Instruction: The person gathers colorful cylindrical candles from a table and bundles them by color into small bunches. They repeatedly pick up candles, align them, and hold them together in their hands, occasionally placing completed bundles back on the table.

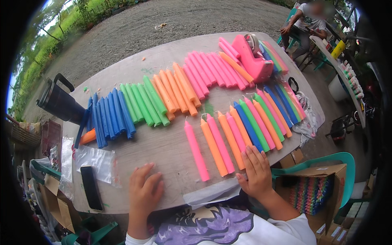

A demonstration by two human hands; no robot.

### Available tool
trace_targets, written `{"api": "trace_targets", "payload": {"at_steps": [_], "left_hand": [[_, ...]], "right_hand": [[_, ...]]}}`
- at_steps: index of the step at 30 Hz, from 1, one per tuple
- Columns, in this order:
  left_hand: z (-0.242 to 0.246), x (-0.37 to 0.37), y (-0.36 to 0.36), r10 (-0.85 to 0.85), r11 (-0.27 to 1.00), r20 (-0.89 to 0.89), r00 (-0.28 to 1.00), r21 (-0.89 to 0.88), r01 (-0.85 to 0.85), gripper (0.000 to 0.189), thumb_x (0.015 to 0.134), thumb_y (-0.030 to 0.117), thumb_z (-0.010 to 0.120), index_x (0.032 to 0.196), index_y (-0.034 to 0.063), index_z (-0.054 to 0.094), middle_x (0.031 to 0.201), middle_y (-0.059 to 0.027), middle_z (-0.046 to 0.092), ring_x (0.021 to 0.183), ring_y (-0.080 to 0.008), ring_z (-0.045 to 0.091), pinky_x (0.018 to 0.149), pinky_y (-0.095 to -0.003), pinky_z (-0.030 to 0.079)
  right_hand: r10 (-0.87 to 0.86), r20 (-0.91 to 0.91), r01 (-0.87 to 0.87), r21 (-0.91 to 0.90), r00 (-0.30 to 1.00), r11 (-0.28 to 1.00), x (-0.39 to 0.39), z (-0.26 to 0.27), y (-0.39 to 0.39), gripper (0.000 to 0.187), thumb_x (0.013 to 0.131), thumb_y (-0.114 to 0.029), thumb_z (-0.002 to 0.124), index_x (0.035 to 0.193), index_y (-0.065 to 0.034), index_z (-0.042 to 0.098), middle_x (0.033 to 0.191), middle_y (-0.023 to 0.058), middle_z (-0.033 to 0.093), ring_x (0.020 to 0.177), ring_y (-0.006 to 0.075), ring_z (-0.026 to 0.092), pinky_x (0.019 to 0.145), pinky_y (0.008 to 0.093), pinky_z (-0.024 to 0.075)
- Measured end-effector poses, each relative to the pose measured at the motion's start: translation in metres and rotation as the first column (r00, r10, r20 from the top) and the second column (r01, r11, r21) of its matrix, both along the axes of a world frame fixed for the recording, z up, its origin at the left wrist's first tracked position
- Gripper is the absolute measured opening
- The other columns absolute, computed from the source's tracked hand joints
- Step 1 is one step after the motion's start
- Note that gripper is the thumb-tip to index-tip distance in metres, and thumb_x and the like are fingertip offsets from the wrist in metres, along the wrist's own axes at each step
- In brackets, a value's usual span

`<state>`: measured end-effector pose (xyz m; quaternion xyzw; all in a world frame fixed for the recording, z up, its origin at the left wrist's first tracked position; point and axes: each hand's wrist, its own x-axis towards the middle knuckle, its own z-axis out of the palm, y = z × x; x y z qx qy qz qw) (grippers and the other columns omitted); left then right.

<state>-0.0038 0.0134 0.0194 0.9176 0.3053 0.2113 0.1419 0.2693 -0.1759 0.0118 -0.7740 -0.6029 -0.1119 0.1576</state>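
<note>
My right hand rests with its fingers extended over the lower ends of orange and blue candles in the nearer row. My left hand lies on the table with its fingers apart and nothing in it. Between my hands are a pink candle, an orange candle and another pink candle. The row goes on rightward in mixed colours. Behind it lie groups of blue candles, green candles, orange candles and pink candles.
A pink tape dispenser stands at the back right, near bundled candles. At left are a dark tumbler, plastic bags and a smartphone. An open cardboard box sits at lower right. A person sits beyond the table.
</note>
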Motion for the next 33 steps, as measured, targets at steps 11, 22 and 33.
{"api": "trace_targets", "payload": {"at_steps": [11,22,33], "left_hand": [[0.006,0.001,-0.002,0.024,1.0,-0.007,1.0,0.006,-0.024,0.024,0.075,0.006,0.068,0.099,0.0059,0.064,0.122,-0.0114,0.058,0.117,-0.0327,0.054,0.102,-0.0489,0.039],[0.003,-0.002,-0.001,0.004,0.999,-0.015,1.0,0.053,-0.003,0.026,0.075,0.009,0.07,0.1,0.008,0.065,0.121,-0.0095,0.06,0.117,-0.0302,0.055,0.102,-0.0471,0.039],[0.024,0.068,-0.042,0.496,0.204,0.64,0.587,-0.743,0.638,0.046,0.092,0.014,0.059,0.13,0.0049,0.036,0.112,-0.0139,0.058,0.112,-0.0306,0.057,0.103,-0.0479,0.042]], "right_hand": [[-0.135,-0.252,0.174,0.143,0.958,0.974,-0.01,0.006,-0.011,0.033,0.069,-0.004,0.069,0.1,-0.0022,0.055,0.11,0.0173,0.05,0.097,0.0357,0.051,0.082,0.0431,0.0448],[-0.165,-0.325,0.168,-0.019,0.931,0.986,-0.005,0.012,-0.018,0.049,0.072,-0.004,0.068,0.113,-0.0019,0.04,0.105,0.0211,0.045,0.093,0.0414,0.053,0.079,0.0469,0.0479],[0.341,-0.814,-0.394,0.152,0.471,0.906,-0.067,0.053,0.044,0.051,0.083,-0.014,0.068,0.123,-0.0042,0.038,0.116,0.0201,0.049,0.095,0.0356,0.058,0.081,0.0426,0.0488]]}}
